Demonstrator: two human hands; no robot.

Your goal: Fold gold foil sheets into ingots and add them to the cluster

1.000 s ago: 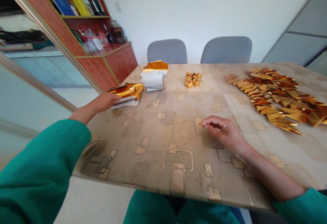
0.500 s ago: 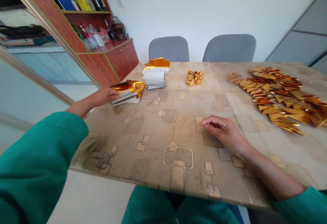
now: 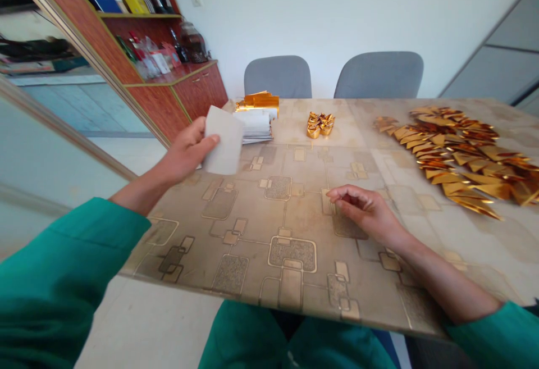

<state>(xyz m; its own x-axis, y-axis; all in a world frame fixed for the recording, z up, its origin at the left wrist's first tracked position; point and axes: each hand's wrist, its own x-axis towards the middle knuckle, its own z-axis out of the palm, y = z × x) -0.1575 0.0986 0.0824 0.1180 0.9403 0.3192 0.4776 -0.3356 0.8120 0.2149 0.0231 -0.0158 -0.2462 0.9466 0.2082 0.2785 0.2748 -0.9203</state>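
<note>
My left hand (image 3: pixel 191 147) pinches a sheet of paper (image 3: pixel 224 141) between thumb and fingers, raised above the left end of the table. Its plain whitish side faces me; whether it is one sheet or several I cannot tell. Just behind it lies a stack of whitish paper sheets (image 3: pixel 256 126), partly covered by the held one, with gold foil sheets (image 3: pixel 257 101) at its back. My right hand (image 3: pixel 364 209) rests on the table with curled fingers, thumb close to the index finger, and nothing shows in it.
Folded gold foil pieces (image 3: pixel 458 155) spread in rows over the table's right side. A small cluster of folded gold pieces (image 3: pixel 320 125) sits at the far middle. Two grey chairs (image 3: pixel 278 77) stand behind the patterned table (image 3: pixel 252 212); a wooden cabinet (image 3: pixel 202 91) is at the left.
My left hand has lifted the paper from the table's left edge and moved right and toward me, its pale side now turned to me. My right hand has stayed in place.
</note>
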